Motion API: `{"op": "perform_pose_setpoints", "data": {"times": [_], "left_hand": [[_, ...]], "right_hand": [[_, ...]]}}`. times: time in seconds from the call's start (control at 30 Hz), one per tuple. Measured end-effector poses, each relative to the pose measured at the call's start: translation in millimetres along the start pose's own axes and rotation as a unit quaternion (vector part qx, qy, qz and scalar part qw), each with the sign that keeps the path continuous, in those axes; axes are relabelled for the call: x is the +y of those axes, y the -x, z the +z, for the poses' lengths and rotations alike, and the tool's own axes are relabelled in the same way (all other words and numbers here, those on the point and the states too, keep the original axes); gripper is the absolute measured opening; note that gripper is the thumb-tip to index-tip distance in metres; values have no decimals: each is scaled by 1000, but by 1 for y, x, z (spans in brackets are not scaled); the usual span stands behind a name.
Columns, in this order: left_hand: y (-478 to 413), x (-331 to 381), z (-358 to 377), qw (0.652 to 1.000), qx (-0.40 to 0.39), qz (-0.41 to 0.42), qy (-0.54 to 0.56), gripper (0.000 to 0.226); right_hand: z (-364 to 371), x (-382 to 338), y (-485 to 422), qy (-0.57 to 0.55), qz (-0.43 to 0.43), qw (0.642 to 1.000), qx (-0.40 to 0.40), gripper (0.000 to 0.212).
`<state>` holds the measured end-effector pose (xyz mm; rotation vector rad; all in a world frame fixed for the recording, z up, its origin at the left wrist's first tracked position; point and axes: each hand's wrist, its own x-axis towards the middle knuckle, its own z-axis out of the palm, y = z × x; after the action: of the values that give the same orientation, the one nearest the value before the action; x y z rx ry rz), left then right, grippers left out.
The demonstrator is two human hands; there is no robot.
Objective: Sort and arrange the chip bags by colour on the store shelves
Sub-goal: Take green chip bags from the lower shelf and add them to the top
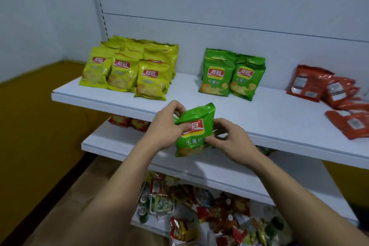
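Observation:
A green chip bag [194, 132] is held in front of the top shelf [259, 118], just below its front edge. My left hand [166, 124] grips the bag's upper left side; my right hand [227, 138] pinches its right edge. On the top shelf stand several yellow bags [127, 68] at the left, two rows of green bags [232, 75] in the middle, and red bags [331, 96] lying face down at the right.
The middle shelf [119, 146] carries red bags [129, 122] at its back left. On the bottom shelf lies a mixed heap of snack packets [209, 209]. A white wall and an upright post bound the left; the floor there is yellow-brown.

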<state>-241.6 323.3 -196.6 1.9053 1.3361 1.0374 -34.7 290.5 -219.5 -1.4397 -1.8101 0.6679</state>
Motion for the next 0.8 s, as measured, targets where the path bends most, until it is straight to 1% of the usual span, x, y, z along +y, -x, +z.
{"op": "perform_pose_setpoints", "data": {"times": [0.13,0.3,0.37,0.43,0.47,0.57,0.67,0.8], "left_hand": [[-35,27,18,999,18,48,12,37],[-89,58,56,989,40,125,-61,39],[-112,66,66,985,72,135,-79,34],[-135,67,76,980,101,130,-110,26],[-146,66,81,978,102,122,-138,24],[-171,56,99,971,64,65,-219,27],[-181,45,117,964,36,19,-263,32],[-187,40,137,957,29,2,-290,38]], "right_hand": [[-41,4,-11,11,13,996,89,24],[-92,26,-35,38,49,986,154,16],[-111,41,-48,55,69,982,170,16],[-130,61,-63,43,102,976,188,18],[-140,73,-71,24,118,973,197,19],[-159,101,-98,-20,151,967,204,21],[-160,117,-124,-14,167,966,198,26],[-161,128,-151,21,176,967,181,26]]}}
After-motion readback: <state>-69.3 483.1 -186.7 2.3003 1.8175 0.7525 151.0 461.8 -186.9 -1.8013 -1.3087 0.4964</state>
